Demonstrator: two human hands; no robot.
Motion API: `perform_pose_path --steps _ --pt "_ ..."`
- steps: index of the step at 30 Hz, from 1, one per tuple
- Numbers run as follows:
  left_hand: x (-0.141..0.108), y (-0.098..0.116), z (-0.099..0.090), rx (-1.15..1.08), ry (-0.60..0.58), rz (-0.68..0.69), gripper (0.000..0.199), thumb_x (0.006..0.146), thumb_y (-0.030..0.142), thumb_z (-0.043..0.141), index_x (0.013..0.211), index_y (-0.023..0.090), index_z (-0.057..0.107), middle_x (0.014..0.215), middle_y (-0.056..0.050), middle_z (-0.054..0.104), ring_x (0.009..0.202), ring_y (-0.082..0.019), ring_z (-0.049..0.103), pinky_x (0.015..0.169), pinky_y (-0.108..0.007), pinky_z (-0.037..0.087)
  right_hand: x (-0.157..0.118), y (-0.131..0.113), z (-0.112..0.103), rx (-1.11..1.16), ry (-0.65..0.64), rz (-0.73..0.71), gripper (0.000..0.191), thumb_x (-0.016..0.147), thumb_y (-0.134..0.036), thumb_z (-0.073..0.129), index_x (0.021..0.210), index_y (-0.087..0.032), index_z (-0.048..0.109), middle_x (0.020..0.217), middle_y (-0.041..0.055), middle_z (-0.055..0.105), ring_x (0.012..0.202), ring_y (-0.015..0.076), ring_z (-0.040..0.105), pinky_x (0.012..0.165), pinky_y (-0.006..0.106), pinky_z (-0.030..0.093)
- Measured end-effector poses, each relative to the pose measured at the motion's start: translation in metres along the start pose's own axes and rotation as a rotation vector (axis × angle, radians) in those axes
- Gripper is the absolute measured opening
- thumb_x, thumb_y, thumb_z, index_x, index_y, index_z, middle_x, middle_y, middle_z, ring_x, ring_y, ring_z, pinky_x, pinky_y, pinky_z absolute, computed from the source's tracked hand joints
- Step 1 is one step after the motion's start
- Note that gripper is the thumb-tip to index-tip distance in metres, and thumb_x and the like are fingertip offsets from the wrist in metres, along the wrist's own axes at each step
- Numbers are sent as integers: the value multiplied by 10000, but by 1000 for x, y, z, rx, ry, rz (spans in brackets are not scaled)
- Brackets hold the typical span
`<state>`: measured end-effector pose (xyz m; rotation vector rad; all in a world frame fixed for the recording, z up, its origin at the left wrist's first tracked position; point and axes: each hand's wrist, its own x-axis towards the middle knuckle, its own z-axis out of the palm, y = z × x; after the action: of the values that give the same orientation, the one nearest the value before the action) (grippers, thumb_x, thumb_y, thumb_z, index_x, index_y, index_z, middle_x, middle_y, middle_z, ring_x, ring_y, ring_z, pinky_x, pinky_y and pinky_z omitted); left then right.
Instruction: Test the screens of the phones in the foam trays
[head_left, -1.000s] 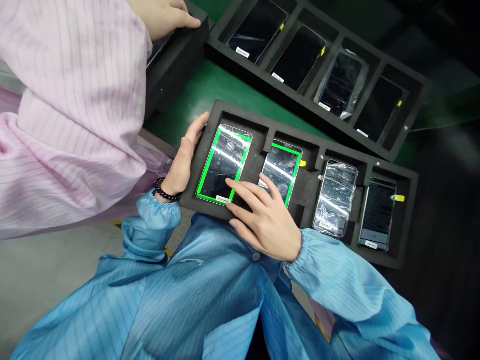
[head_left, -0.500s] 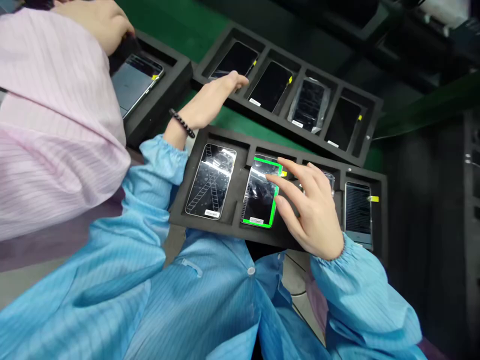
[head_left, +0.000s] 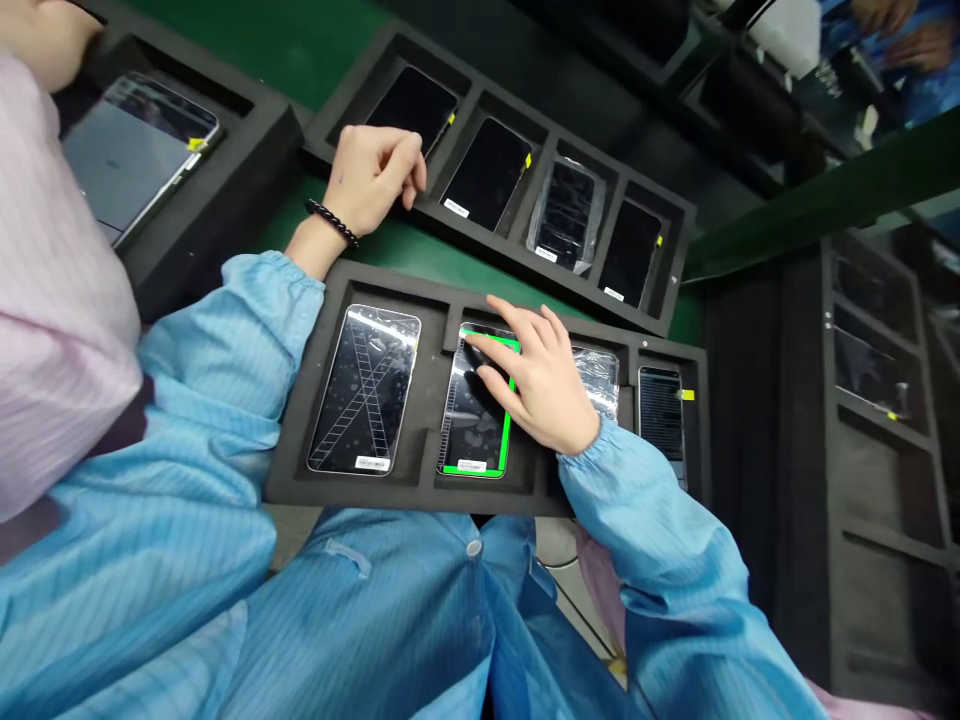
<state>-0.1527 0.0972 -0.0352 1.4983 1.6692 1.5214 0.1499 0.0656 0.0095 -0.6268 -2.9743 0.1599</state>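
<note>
The second phone from the left (head_left: 476, 440) lies flat in its compartment of the near tray (head_left: 345, 490), its screen lit, with green along the top, right and near edges and a ladder of small cells down the left. Half a second earlier the right hand (head_left: 541, 375) was over that screen's right side; now it reaches across to the upper left corner. It is spread open and holds nothing, index finger extended at the glass; actual contact cannot be told. The green lines appear unchanged since then, so the top, right and near sides seem not yet covered by the ladder pattern.

The leftmost phone (head_left: 365, 395) shows crossed ladders and no green, as it did half a second ago. To the right are a film-wrapped phone (head_left: 604, 385), partly behind the wrist, and a phone with lines of text (head_left: 661, 410).

The left hand (head_left: 371, 175), outstretched a moment ago, is now half curled at the left end of the far tray (head_left: 677, 262); nothing shows in it, but its palm is hidden. That tray holds four dark phones, on a green surface (head_left: 300, 45).

At far left, a co-worker's hand (head_left: 56, 40) and pink sleeve (head_left: 56, 280) border another tray (head_left: 232, 190). More trays (head_left: 862, 570) stand at right, and other hands (head_left: 926, 45) show far right.
</note>
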Motion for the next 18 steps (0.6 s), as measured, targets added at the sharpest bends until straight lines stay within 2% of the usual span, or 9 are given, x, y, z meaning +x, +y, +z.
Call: perform_pose_path --steps 3,6,18 --pt "2 0 2 23 21 10 423 998 418 463 661 242 649 525 35 537 528 -89 367 693 -311 386 11 -4 3 -14 -21 -17 363 1043 -376 424 1270 -215 656 1598 141 425 1354 288 492 1194 578 298" --pt "4 -1 3 51 38 30 440 995 431 452 643 253 647 509 26 544 511 -102 385 664 -306 385 10 -7 3 -27 -26 -35 356 1043 -366 428 1251 -196 662 1596 149 426 1357 295 492 1196 580 296" --pt "6 -2 3 59 50 111 516 1020 448 440 654 173 677 506 27 506 486 -56 506 620 -248 386 -29 -40 -4 74 -19 -131 270 1014 -321 513 1189 -209 687 1572 143 466 1342 265 514 1193 580 305"
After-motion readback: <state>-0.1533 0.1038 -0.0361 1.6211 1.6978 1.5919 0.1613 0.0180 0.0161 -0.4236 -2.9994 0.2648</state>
